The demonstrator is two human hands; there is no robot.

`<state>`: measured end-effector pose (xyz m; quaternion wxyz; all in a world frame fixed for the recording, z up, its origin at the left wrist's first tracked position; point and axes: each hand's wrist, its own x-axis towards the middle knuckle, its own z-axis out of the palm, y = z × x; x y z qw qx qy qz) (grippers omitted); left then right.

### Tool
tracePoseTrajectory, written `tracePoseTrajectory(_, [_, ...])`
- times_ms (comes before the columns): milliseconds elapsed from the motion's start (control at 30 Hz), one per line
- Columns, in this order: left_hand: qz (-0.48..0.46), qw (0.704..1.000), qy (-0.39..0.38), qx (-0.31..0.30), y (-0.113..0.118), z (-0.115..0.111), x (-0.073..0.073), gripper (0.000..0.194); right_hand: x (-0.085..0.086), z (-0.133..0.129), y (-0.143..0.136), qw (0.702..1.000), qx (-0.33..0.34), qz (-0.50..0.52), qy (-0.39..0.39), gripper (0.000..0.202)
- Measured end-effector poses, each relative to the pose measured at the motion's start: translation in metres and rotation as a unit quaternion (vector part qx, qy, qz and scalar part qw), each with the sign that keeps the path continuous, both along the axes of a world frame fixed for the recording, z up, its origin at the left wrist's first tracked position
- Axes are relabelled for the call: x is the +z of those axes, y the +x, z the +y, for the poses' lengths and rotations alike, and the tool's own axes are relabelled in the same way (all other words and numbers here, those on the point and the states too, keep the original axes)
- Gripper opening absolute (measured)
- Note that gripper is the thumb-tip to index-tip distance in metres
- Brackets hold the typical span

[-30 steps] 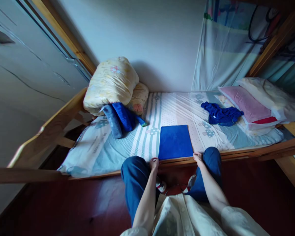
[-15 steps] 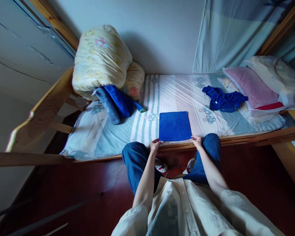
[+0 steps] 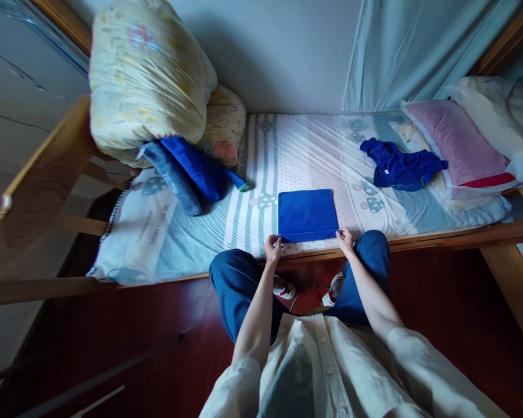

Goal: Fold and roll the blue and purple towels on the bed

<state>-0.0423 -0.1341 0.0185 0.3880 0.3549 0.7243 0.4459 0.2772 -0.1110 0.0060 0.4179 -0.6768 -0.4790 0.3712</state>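
Note:
A flat, square blue cloth (image 3: 308,210) lies on the bed near its front edge, with a narrow strip turned up along the side closest to me. My left hand (image 3: 273,249) pinches its near left corner. The near right corner is pinched between the fingers of my right hand (image 3: 345,241). To the right, a crumpled blue cloth (image 3: 403,165) rests beside the pillows. Rolled blue cloths (image 3: 196,171) and a grey-blue roll (image 3: 172,179) lie at the left, against the large yellow bundle.
A yellow bundle of bedding (image 3: 150,75) stands at the bed's left end. At the right end lie a pink pillow (image 3: 459,142) and a pale one behind it. The wooden bed rail (image 3: 422,244) runs along the front, close to my knees.
Both hands have moved slightly away from me, and the near edge of the square blue cloth is now folded up in a narrow strip. The view has shifted a little.

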Motion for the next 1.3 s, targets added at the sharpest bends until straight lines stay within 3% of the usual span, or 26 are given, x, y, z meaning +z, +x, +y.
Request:
tracePoseTrajectory(100, [0.000, 0.999, -0.032, -0.022, 0.000, 0.000, 0.001, 0.020, -0.002, 0.005, 0.000, 1.000, -0.004, -0.021, -0.007, 0.026])
tracePoseTrajectory(300, [0.123, 0.988, -0.089, -0.007, -0.006, -0.005, 0.005, 0.009, 0.004, 0.004, -0.001, 0.994, -0.003, -0.095, -0.053, 0.018])
tracePoseTrajectory(600, [0.156, 0.978, -0.139, 0.015, -0.003, -0.012, 0.006, 0.010, 0.008, -0.003, -0.002, 0.987, 0.001, -0.131, -0.089, 0.017])
tracePoseTrajectory(833, [0.178, 0.968, -0.175, 0.023, 0.001, -0.010, 0.004, 0.014, 0.002, -0.002, -0.005, 0.980, -0.008, -0.155, -0.122, 0.021])
tracePoseTrajectory(1000, [0.187, 0.965, -0.183, 0.019, 0.004, -0.012, 0.002, 0.015, -0.003, -0.005, -0.008, 0.976, -0.014, -0.172, -0.134, 0.022])
tracePoseTrajectory(1300, [0.202, 0.968, -0.150, 0.024, 0.007, -0.014, 0.008, 0.019, -0.006, -0.007, -0.010, 0.978, -0.024, -0.187, -0.084, 0.027])
